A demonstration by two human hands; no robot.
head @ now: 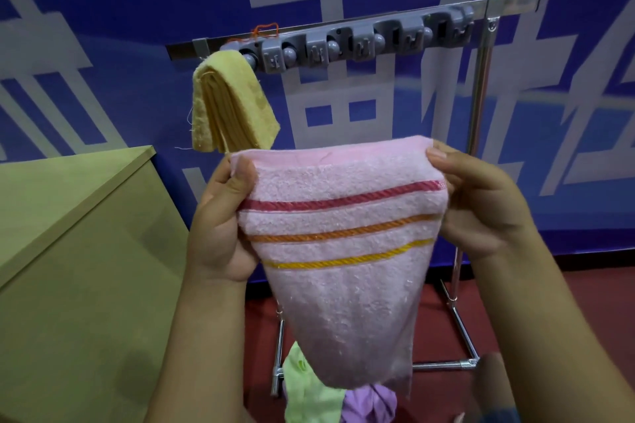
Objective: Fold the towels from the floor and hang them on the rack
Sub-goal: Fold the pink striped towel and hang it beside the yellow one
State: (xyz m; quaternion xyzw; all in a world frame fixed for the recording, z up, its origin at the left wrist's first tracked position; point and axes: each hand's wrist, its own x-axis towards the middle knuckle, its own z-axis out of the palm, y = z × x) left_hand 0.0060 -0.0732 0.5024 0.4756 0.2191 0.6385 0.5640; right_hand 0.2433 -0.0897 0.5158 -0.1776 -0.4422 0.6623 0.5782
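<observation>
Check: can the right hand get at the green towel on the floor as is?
Probably not yet: the right hand grips the pink towel, which hangs in front of the green towel; the left hand holds it too.

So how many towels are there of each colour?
Pink towel, held up by the left hand and right hand: 1
Yellow towel, on the rack: 1
Green towel, on the floor: 1
Purple towel, on the floor: 1
Total: 4

Two bare forearms, no sleeves, left hand (220, 227) and right hand (481, 203) ungloved.
</observation>
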